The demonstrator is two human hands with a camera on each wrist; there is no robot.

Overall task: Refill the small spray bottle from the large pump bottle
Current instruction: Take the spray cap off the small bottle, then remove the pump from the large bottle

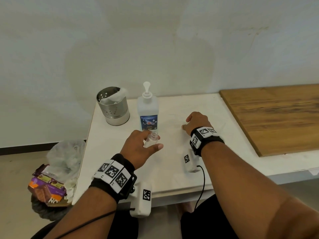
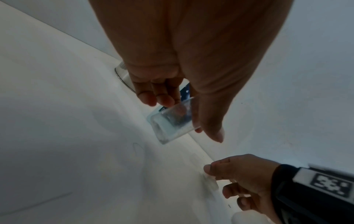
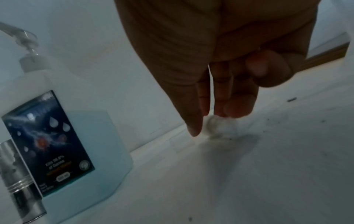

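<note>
Hiding from view: the right hand (image 1: 196,123) covers a small clear cap-like thing (image 3: 222,127), blurred; whether its fingertips pinch it or only touch it, I cannot tell.
Small spray bottle (image 1: 151,139): clear, uncapped, mouth open, tilted; contents hard to judge.
Left hand (image 1: 139,150): fingers and thumb curled round the small bottle, above the white table (image 1: 172,169).
Large pump bottle (image 1: 148,112): upright, just behind the small bottle, pale liquid partway up.
Steel holder (image 1: 113,107): perforated, white tissue inside.

Pump bottle (image 1: 148,111): translucent white, dark blue label printed with white droplets. Spray bottle (image 1: 151,139): clear. Table (image 1: 172,171): white. Board (image 1: 276,118): brown wood grain. Canister (image 1: 113,105): silver, perforated.
</note>
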